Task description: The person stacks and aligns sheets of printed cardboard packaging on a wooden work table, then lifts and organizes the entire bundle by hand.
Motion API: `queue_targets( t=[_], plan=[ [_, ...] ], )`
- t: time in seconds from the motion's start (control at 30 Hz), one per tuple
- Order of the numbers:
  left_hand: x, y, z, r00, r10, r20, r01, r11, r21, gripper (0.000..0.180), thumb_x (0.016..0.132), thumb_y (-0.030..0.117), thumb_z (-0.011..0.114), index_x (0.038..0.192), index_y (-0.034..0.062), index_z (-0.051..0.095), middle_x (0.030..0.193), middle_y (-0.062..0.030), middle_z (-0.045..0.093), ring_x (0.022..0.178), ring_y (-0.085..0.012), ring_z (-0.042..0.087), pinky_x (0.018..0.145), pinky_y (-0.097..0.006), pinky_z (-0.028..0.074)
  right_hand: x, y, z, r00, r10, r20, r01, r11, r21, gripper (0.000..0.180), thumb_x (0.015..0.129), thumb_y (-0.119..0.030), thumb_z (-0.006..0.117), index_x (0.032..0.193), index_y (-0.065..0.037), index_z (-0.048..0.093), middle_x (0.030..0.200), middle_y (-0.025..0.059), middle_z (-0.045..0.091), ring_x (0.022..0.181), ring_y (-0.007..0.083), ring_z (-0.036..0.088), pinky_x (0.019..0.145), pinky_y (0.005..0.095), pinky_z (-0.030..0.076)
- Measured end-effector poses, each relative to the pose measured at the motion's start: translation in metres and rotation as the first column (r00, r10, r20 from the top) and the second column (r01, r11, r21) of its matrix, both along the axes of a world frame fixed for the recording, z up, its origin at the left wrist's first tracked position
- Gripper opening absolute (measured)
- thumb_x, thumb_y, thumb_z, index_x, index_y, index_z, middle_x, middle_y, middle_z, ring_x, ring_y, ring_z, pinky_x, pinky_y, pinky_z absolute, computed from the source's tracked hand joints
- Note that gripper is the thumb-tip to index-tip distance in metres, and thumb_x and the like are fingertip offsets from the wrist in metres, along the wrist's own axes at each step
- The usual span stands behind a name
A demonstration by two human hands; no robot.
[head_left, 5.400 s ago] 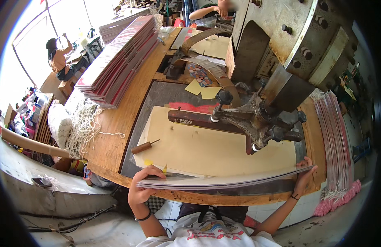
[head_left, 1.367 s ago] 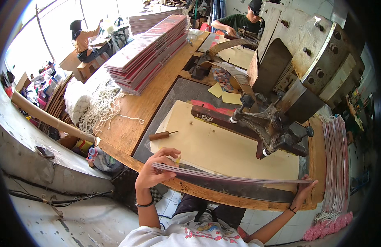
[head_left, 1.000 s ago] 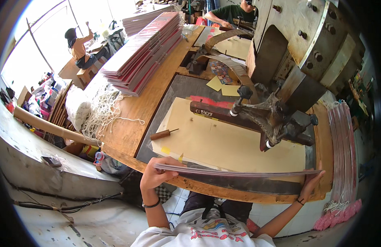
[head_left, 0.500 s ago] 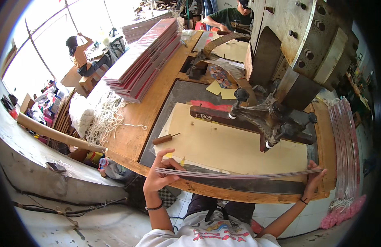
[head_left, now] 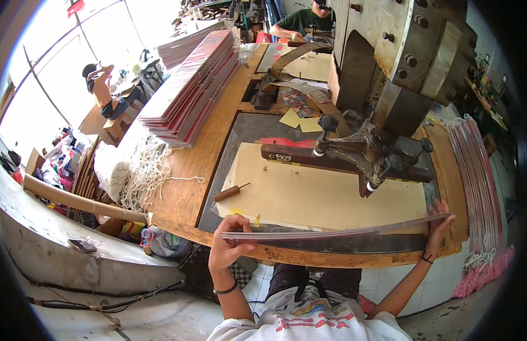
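Between my two hands a thin stack of flat card sheets (head_left: 337,233) is held edge-on above the table's front edge, its right end a little higher than its left. My left hand (head_left: 229,245) pinches the left end, with the thumb in front and the fingers behind. At the other end, my right hand (head_left: 438,228) grips the sheets near the corner. Beyond them lies a cream board (head_left: 309,196) on the dark bed of a press. An awl with a wooden handle (head_left: 227,194) rests on its left part.
A heavy metal press head (head_left: 374,142) with a dark bar stands over the board. At the left rises a tall pile of flat sheets (head_left: 184,94), with white cords (head_left: 144,179) beside it. Corded sheets (head_left: 476,182) hang at the right. A co-worker (head_left: 306,25) sits across the table.
My view has shifted slightly. The sheets' right end has risen and the stack tilts more. My left fingers, more spread before, have drawn in round the left end.
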State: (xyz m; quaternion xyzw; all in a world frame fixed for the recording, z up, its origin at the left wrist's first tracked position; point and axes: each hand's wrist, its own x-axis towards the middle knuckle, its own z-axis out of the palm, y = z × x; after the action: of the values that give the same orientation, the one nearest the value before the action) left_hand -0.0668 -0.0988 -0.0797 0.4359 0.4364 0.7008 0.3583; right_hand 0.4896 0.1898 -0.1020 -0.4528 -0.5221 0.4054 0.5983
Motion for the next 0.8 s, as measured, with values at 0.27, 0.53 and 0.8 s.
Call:
queue_targets(
  t=[0.27, 0.53, 0.8],
  plan=[
    [0.020, -0.002, 0.022, 0.945, 0.305, 0.118, -0.320, 0.936, 0.144, 0.070, 0.083, 0.006, 0.080, 0.141, 0.0056, 0.040, 0.105, -0.0071, 0.061, 0.092, -0.0142, 0.059, 0.081, -0.027, 0.050, -0.041, -0.043, 0.084, 0.800, -0.188, 0.569, -0.011, 0.945, 0.328, 0.080, 0.086, -0.057, 0.071, 0.145, -0.008, 0.045, 0.147, 0.0118, 0.050, 0.133, 0.0276, 0.047, 0.107, 0.0462, 0.041],
    [0.024, -0.009, 0.004, 0.939, 0.335, -0.080, -0.337, 0.942, -0.005, 0.024, 0.104, 0.022, 0.058, 0.115, 0.0008, 0.052, 0.106, -0.0071, 0.061, 0.098, -0.0134, 0.055, 0.091, -0.027, 0.043, -0.062, -0.040, 0.148, 0.148, -0.135, 0.980, -0.303, 0.937, 0.175, 0.045, 0.073, -0.034, 0.084, 0.098, -0.004, 0.062, 0.128, 0.0125, 0.059, 0.127, 0.0364, 0.047, 0.104, 0.0458, 0.043],
    [0.005, -0.010, 0.001, 0.809, 0.513, -0.287, -0.491, 0.858, 0.148, 0.033, 0.105, 0.032, 0.057, 0.113, 0.0004, 0.052, 0.102, -0.0076, 0.061, 0.091, -0.0137, 0.055, 0.085, -0.028, 0.044, -0.063, -0.045, 0.154, 0.152, -0.040, 0.988, -0.516, 0.849, 0.113, 0.030, 0.078, -0.032, 0.081, 0.088, -0.008, 0.066, 0.078, 0.0085, 0.067, 0.082, 0.0324, 0.062, 0.077, 0.0428, 0.047]
  ],
)
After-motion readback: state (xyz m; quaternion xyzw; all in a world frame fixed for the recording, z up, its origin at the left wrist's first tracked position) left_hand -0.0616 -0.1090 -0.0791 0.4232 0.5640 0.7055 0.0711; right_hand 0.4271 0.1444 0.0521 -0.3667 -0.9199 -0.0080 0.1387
